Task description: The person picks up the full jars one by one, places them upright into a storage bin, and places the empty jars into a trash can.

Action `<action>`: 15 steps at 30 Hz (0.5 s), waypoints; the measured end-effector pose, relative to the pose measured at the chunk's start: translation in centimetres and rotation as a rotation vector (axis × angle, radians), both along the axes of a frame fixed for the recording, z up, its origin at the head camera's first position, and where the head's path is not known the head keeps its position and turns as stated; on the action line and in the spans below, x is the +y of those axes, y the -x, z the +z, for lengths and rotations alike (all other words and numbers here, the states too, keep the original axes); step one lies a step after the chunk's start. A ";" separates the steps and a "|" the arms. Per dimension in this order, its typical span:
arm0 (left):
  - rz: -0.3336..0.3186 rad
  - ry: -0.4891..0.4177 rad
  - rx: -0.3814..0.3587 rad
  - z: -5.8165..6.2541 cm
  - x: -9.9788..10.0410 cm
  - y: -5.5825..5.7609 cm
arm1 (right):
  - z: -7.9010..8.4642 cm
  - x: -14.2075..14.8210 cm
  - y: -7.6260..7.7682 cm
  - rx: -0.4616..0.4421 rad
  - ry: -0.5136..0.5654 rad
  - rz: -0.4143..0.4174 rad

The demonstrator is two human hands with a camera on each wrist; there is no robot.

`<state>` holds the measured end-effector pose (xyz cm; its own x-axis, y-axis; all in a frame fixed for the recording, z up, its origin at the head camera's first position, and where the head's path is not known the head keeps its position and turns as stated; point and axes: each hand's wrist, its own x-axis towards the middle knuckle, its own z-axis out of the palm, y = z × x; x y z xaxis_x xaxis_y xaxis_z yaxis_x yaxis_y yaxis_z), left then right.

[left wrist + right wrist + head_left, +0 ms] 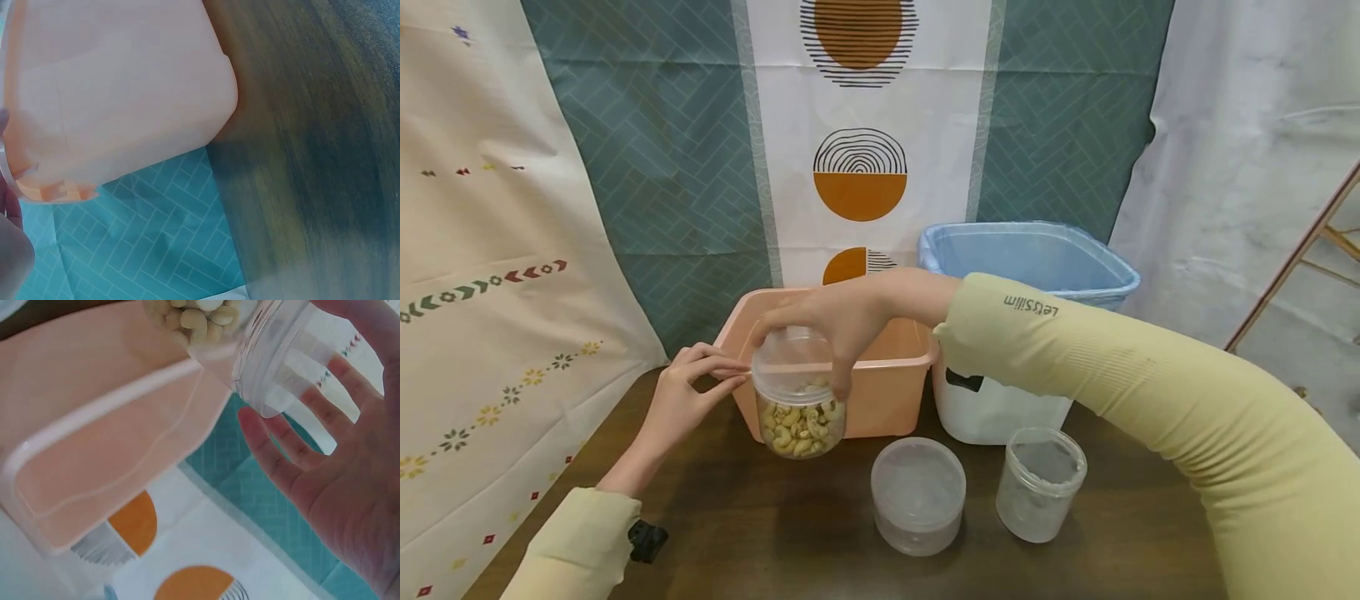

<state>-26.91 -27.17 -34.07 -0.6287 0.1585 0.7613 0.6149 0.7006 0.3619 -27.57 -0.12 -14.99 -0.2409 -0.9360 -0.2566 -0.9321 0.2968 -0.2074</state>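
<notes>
My right hand (838, 321) grips a clear jar of cashews (801, 425) from above, its fingers spread around the clear lid. The jar is held up in front of the peach plastic bin (880, 400), with the nuts lying in its lower part. In the right wrist view the cashews (209, 322) show through the jar wall, and the fingers (269, 447) curve round the lid. At the bin's left front corner, my left hand (688, 387) pinches the rim between thumb and fingers. Only a sliver of that hand shows in the left wrist view.
A white bin with a blue liner (1030, 250) stands right of the peach one. On the dark wooden table (737, 533) are a low clear lidded container (919, 500) and a taller clear jar (1037, 492). A patterned cloth (685, 125) hangs behind.
</notes>
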 end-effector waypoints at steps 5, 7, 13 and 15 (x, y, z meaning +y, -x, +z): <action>0.008 0.003 0.000 0.0 0.0 0.0 | 2.1 0.5 0.6 0.046 -0.008 -0.074; 0.009 -0.003 -0.007 0.0 0.0 0.0 | 2.9 0.6 0.9 0.058 -0.013 -0.110; 0.009 -0.013 -0.037 0.1 -0.1 0.0 | 4.8 0.8 2.5 0.073 -0.064 -0.221; 0.006 -0.017 -0.042 0.2 -0.1 0.0 | 5.2 0.8 3.1 0.082 -0.078 -0.250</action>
